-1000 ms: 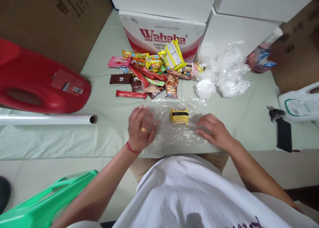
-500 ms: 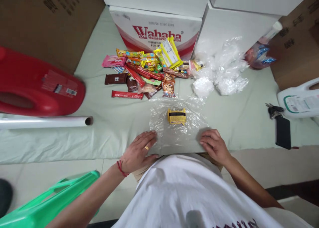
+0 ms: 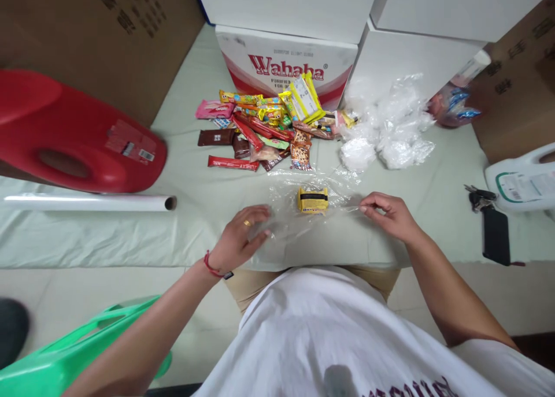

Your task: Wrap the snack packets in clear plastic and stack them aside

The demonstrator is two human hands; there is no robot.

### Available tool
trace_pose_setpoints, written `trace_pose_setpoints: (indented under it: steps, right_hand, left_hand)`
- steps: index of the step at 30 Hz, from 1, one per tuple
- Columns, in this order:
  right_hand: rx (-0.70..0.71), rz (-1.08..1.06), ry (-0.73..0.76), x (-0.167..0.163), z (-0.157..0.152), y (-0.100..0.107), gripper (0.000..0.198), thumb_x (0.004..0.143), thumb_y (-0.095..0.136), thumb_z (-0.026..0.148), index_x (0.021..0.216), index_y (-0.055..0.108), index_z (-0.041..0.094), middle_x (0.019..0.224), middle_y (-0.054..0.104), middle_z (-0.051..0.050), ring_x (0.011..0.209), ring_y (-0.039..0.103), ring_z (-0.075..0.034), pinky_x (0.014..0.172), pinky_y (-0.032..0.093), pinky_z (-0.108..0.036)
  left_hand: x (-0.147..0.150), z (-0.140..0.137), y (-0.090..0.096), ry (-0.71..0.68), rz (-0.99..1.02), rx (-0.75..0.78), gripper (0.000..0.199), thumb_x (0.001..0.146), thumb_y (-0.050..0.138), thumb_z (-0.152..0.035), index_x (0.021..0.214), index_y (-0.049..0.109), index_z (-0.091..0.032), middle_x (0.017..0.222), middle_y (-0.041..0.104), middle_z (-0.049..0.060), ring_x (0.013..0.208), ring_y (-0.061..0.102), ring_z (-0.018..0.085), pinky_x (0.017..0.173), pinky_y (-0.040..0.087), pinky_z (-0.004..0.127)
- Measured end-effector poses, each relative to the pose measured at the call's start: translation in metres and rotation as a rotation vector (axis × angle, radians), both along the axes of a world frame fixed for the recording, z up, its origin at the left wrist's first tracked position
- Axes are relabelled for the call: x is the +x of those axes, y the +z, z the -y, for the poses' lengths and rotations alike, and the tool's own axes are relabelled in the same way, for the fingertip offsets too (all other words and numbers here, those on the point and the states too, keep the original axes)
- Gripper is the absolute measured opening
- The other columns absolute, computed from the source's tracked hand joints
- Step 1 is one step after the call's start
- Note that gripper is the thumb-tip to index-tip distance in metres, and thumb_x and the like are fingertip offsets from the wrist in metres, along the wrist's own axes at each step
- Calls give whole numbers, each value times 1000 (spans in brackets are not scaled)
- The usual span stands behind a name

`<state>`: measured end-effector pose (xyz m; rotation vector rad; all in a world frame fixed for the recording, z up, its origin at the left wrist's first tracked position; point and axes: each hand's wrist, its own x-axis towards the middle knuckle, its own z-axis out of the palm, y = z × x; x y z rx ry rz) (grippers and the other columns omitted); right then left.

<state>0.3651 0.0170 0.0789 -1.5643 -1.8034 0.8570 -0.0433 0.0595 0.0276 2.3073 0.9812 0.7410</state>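
Note:
A small yellow packet (image 3: 313,201) with a dark band lies on a sheet of clear plastic film (image 3: 286,221) in front of me. My right hand (image 3: 385,215) pinches the film's right edge between thumb and fingers and pulls it taut, slightly raised. At the film's left edge is my left hand (image 3: 247,232), its fingers curved and its thumb apart from them; it is somewhat blurred, and whether it touches the film is hard to see. Behind the packet lies a pile of wrapped snacks (image 3: 264,128) in yellow, red, pink and brown wrappers.
Crumpled clear plastic bags (image 3: 384,131) sit right of the snacks, before white boxes (image 3: 416,67). A red jug (image 3: 87,137) and a white film roll (image 3: 91,202) lie left. Keys (image 3: 480,196), a black phone-like object (image 3: 495,235) and a white bottle (image 3: 524,180) are right.
My right hand has closed on the film's right edge and lifted it away from me. My left hand has risen from lying flat, its fingers now curved. The film's near edge has moved toward the packet.

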Motion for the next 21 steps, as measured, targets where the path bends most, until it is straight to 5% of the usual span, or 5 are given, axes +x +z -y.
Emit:
trace_pose_setpoints:
  steps: [3, 7, 14, 18, 21]
  right_hand:
    - [-2, -15, 3, -2, -8, 2, 33, 97, 65, 54, 91, 75, 23, 83, 72, -4, 73, 63, -18, 69, 51, -31]
    - [-8, -23, 20, -2, -11, 2, 30, 97, 67, 51, 92, 75, 23, 84, 71, -4, 75, 62, -17, 69, 49, -30]
    - [-111, -165, -104, 2, -20, -6, 37, 88, 74, 57, 88, 75, 20, 73, 65, -1, 65, 53, -14, 61, 41, -27]
    - [-143, -256, -191, 2, -36, -15, 41, 82, 77, 59, 85, 74, 18, 69, 60, 1, 62, 48, -12, 59, 37, -26]
    - [-174, -248, -265, 0, -48, -24, 44, 80, 75, 61, 82, 72, 17, 64, 54, 3, 58, 41, -11, 55, 31, -25]
  left_hand:
    - [7, 3, -3, -135, -64, 217, 50, 89, 75, -44, 134, 62, -26, 150, 62, 15, 151, 48, 36, 126, 37, 62]
    - [19, 10, -18, -205, -96, 320, 48, 94, 61, -18, 140, 62, -30, 156, 58, 12, 156, 43, 31, 131, 25, 63]
    - [34, -15, -24, 147, 133, -54, 20, 100, 54, -34, 98, 71, -24, 108, 80, 6, 117, 71, 22, 123, 42, 49]
    - [43, -27, -19, 366, 246, -333, 35, 99, 52, -49, 81, 66, -22, 89, 75, 5, 90, 70, 19, 91, 57, 34]
    - [50, -29, -16, 500, 189, -428, 43, 99, 50, -52, 68, 56, -22, 63, 59, -1, 63, 55, 15, 65, 47, 28]
